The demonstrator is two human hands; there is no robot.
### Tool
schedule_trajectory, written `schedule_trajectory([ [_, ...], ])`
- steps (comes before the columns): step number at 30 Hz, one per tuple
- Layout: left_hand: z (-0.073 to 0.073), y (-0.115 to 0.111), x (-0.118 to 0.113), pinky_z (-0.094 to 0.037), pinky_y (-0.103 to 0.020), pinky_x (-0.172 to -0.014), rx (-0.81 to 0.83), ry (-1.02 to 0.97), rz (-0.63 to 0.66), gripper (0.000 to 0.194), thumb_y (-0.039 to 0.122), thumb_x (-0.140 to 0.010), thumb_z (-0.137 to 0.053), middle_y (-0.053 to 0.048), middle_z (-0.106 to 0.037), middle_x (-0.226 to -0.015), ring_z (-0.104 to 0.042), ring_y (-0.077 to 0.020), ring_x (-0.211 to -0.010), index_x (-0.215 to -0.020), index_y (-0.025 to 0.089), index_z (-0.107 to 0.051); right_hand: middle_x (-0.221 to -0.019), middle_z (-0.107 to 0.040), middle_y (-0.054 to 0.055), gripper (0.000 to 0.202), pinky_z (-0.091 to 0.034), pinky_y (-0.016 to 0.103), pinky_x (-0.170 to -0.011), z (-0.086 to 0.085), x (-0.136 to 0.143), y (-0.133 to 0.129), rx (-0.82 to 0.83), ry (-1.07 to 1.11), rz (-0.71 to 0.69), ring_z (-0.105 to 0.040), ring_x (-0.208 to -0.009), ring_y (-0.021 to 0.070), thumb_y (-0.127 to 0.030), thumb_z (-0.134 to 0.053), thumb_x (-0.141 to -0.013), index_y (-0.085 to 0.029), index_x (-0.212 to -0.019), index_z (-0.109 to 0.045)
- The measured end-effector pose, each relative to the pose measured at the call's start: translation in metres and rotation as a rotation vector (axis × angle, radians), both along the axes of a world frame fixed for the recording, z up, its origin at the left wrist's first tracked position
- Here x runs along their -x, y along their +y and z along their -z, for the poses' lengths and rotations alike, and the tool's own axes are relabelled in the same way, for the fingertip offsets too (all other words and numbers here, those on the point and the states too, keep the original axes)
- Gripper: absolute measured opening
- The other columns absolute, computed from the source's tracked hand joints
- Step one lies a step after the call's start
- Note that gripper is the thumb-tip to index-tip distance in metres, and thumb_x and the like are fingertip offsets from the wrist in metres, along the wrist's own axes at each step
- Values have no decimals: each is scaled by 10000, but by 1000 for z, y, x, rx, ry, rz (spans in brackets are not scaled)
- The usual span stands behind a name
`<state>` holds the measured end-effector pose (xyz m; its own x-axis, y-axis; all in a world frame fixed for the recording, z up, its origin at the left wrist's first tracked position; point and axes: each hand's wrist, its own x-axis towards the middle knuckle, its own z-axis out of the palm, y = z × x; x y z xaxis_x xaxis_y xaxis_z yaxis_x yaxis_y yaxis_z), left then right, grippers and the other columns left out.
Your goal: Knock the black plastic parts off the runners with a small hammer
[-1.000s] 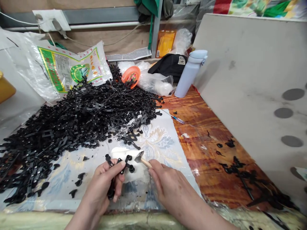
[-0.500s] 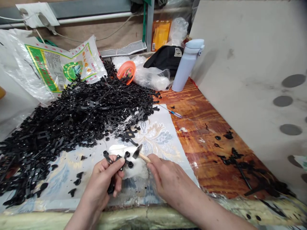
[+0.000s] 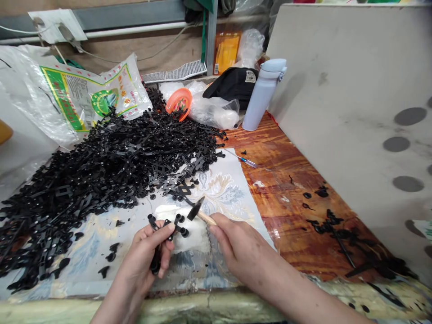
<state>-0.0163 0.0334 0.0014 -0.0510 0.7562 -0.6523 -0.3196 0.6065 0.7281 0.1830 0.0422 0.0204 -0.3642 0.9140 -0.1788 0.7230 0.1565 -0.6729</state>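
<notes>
My left hand (image 3: 148, 252) is closed round a black jointed plastic linkage (image 3: 168, 223), with the thumb pressed on top and several round ends sticking out. In my right hand (image 3: 236, 240) is the wooden handle of a small hammer (image 3: 206, 218). The dark hammer head (image 3: 196, 209) is just right of the linkage, apart from it. Beneath both lies a white pad (image 3: 192, 240) on a patterned cloth (image 3: 229, 189). A large heap of black plastic linkages (image 3: 111, 157) spreads over the left and back of the table.
A pale blue bottle (image 3: 261, 96), a black cap (image 3: 232, 85) and an orange dish (image 3: 178, 101) stand at the back. A thin screwdriver (image 3: 248, 161) lies on the wooden tabletop (image 3: 280, 180). Dark scraps (image 3: 340, 234) lie to the right, beside a grey panel (image 3: 344, 99).
My right hand has lifted the hammer slightly, and its head is tilted further up. My left hand still holds the linkage in nearly the same place. The view has shifted slightly.
</notes>
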Motion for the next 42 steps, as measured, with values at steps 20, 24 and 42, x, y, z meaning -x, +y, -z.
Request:
schedule_trajectory([
  [20,-4,2,-5,-308,-143,-214,-39,42,-4,316,335,-632,-781,34,-603,-434,-423,-64,-236,-595,170,-514,-640,-647,59,229,-229,287,-486,19,3,-8,-162,-108,-50,-581,-521,175,-223,-300,-932,-176,-888,-520],
  [24,-5,3,-6,-302,-145,-206,-46,68,-15,330,340,-601,-794,35,-603,-433,-423,-70,-234,-614,180,-506,-642,-636,53,228,-243,284,-491,17,3,-7,-127,-103,-64,-579,-534,175,-217,-292,-934,-175,-900,-513],
  [42,-1,-2,-2,-306,-141,-206,-54,54,17,335,344,-632,-786,26,-620,-443,-419,-67,-224,-618,181,-493,-657,-624,55,240,-283,290,-519,18,2,-6,-116,-83,-66,-594,-581,191,-222,-272,-944,-171,-909,-504],
])
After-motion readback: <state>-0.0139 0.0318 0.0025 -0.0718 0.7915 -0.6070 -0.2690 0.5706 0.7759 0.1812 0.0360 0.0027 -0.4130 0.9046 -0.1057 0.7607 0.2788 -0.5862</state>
